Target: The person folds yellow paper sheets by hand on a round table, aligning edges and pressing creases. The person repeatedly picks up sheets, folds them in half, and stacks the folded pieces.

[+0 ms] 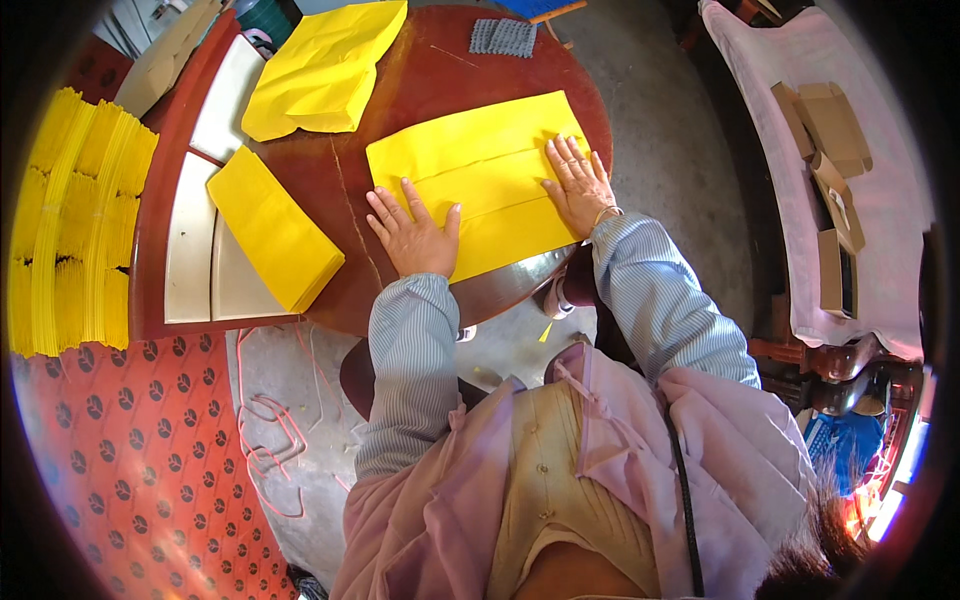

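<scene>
A yellow paper sheet (500, 150) with crosswise folds lies flat on the round red-brown table (440, 50) before me. Pressed on its left end, my left hand (418, 232) has its fingers spread. My right hand (580, 184) rests on the right end, fingers stretched out flat. Neither hand grips anything. To the left of my left hand, a narrow folded stack of yellow paper (275, 230) lies partly on the table and partly on a white panel. Farther off, a larger crumpled yellow sheet (325, 68) lies near the table's far left edge.
Tall bundles of yellow paper (70, 220) stand at the far left beside white panels (188, 235) in a red frame. A grey textured pad (503, 38) sits at the table's far edge. Open cardboard boxes (835, 190) lie on a pink cloth at right. Pink cord (270, 435) trails on the floor.
</scene>
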A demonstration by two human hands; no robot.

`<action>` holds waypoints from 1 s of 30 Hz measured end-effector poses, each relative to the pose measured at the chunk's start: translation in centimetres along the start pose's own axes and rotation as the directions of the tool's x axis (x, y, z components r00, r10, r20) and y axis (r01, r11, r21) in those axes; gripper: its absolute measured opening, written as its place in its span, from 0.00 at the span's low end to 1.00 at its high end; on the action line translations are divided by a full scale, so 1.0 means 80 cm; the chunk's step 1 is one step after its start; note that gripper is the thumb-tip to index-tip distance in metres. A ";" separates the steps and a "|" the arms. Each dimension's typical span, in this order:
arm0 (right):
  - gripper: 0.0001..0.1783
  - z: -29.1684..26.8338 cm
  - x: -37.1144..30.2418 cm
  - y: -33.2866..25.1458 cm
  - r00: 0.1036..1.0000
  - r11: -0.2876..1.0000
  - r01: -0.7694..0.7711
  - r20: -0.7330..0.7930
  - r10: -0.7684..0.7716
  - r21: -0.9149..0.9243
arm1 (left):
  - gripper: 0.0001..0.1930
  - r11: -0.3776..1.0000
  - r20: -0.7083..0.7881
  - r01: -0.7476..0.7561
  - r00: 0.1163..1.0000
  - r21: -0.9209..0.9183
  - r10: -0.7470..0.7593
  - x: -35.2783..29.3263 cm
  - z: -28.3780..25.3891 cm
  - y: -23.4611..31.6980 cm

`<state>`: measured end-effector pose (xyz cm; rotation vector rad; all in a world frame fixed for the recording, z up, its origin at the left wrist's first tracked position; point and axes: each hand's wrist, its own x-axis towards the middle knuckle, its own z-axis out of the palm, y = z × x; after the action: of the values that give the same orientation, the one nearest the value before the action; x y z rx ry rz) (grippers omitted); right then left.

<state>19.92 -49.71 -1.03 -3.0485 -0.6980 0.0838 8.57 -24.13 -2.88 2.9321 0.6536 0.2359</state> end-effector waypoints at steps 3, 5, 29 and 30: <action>0.38 -0.003 0.002 0.000 1.000 1.000 0.005 -0.002 -0.005 -0.010 | 0.48 1.000 -0.007 -0.004 1.000 -0.028 0.004 0.000 -0.001 0.001; 0.38 -0.004 0.002 0.000 1.000 1.000 0.005 -0.001 -0.005 -0.013 | 0.48 1.000 -0.011 -0.002 1.000 -0.008 0.002 -0.001 -0.003 0.002; 0.47 -0.022 -0.008 0.004 0.996 0.986 0.035 0.076 -0.048 0.165 | 0.51 0.982 0.227 0.087 0.966 0.169 -0.125 0.011 -0.021 0.007; 0.47 -0.022 -0.008 0.004 0.997 0.985 0.035 0.061 -0.046 0.168 | 0.51 0.981 0.215 0.094 0.968 0.172 -0.130 0.012 -0.024 0.007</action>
<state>19.60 -50.23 0.72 -2.8824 -0.7167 0.2297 9.32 -24.09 -0.81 2.9947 0.8346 -0.1680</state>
